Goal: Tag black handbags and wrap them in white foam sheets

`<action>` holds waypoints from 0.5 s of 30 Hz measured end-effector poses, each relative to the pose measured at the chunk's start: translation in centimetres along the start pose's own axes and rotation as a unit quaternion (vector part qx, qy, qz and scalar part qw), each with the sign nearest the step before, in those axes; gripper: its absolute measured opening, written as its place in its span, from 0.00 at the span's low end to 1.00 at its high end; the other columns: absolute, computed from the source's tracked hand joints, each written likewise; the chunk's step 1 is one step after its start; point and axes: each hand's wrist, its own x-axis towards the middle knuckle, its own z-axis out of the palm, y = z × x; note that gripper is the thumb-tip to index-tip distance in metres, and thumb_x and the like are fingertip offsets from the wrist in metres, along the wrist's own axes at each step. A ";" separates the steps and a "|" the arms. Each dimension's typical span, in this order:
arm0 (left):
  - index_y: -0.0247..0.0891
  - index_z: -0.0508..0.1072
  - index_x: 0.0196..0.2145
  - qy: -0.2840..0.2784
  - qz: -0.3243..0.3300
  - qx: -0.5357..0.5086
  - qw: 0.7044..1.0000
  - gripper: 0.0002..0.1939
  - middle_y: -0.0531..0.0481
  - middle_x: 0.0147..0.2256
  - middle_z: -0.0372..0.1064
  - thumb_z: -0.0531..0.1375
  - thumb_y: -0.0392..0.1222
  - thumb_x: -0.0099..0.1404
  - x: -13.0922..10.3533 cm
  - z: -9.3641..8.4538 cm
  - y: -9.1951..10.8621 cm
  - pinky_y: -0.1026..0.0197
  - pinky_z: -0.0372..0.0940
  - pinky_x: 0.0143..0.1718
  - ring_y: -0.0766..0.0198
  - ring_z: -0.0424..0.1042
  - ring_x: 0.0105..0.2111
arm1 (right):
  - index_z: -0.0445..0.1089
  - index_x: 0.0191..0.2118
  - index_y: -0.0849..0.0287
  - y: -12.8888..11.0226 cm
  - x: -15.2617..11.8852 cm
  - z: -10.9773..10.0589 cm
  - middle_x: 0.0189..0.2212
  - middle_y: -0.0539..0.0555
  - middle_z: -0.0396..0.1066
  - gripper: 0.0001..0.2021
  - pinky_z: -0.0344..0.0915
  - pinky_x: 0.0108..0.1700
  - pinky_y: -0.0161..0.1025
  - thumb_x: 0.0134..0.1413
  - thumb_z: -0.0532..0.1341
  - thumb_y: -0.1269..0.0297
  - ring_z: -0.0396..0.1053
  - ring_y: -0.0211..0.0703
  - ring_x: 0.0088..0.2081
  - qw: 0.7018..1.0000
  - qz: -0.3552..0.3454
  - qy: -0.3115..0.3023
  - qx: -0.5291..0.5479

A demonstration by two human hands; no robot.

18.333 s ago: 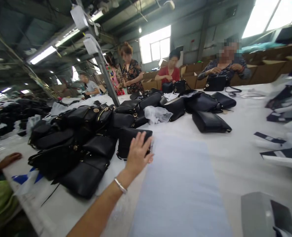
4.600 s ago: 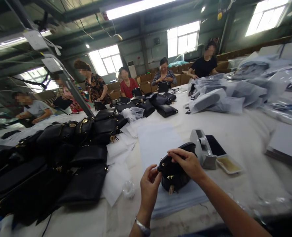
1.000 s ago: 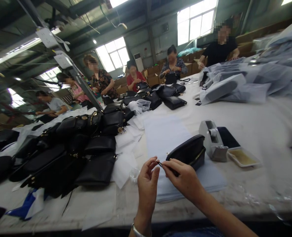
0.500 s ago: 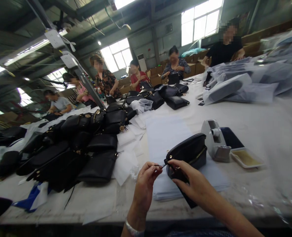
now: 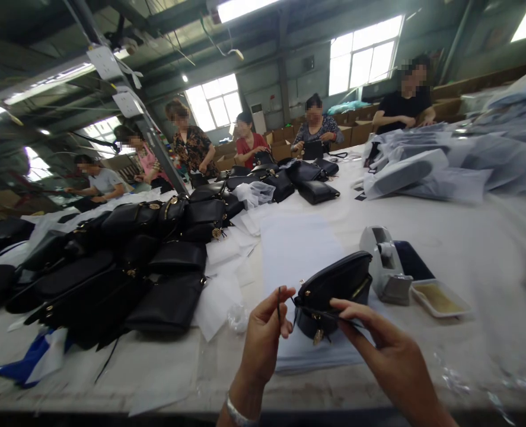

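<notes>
A black handbag point(image 5: 340, 279) with a gold zip stands on a stack of white paper sheets point(image 5: 300, 237) in front of me. At its left end, my left hand point(image 5: 263, 335) pinches a thin black cord point(image 5: 279, 303) between thumb and fingers. My right hand point(image 5: 385, 344) grips a flat black strap point(image 5: 356, 323) at the bag's near side, thumb below and fingers on top. A round gold charm point(image 5: 318, 337) dangles from the bag beneath the strap. How the cord joins the bag is too small to make out.
Many black handbags point(image 5: 169, 296) cover the table's left side. To the right stand a tape dispenser point(image 5: 385, 267) and a white tray point(image 5: 440, 298) with something yellowish. Grey wrapped items point(image 5: 423, 172) pile up at the back right. Several co-workers point(image 5: 316, 127) sit or stand across the table.
My right hand has moved from the bag's left end rightward onto the strap, which is now raised. The gold charm has come into view. My left hand still pinches the cord.
</notes>
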 end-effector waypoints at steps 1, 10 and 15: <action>0.44 0.77 0.48 -0.008 0.023 0.047 0.999 0.19 0.42 0.49 0.74 0.67 0.47 0.60 0.0 0.1 0.0 0.66 0.66 0.28 0.78 0.59 0.18 | 0.70 0.39 0.51 -0.4 0.3 0.6 0.45 0.54 0.77 0.07 0.74 0.48 0.41 0.59 0.61 0.56 0.76 0.49 0.46 0.998 0.005 -0.015 0.059; 0.40 0.83 0.33 0.088 0.141 0.145 0.975 0.21 0.42 0.33 0.80 0.70 0.59 0.48 0.3 0.6 0.4 0.54 0.74 0.40 0.51 0.78 0.34 | 0.72 0.48 0.49 -0.9 3.7 3.6 0.33 0.49 0.78 0.13 0.73 0.35 0.28 0.58 0.61 0.56 0.77 0.41 0.33 0.996 -0.064 -0.038 0.055; 0.39 0.83 0.31 0.153 0.169 0.114 0.967 0.23 0.42 0.31 0.80 0.72 0.60 0.43 0.5 2.2 -0.3 0.54 0.76 0.37 0.50 0.79 0.32 | 0.71 0.53 0.51 -2.5 4.2 3.2 0.45 0.51 0.77 0.16 0.71 0.46 0.29 0.61 0.58 0.58 0.76 0.43 0.44 0.987 -0.088 -0.132 0.036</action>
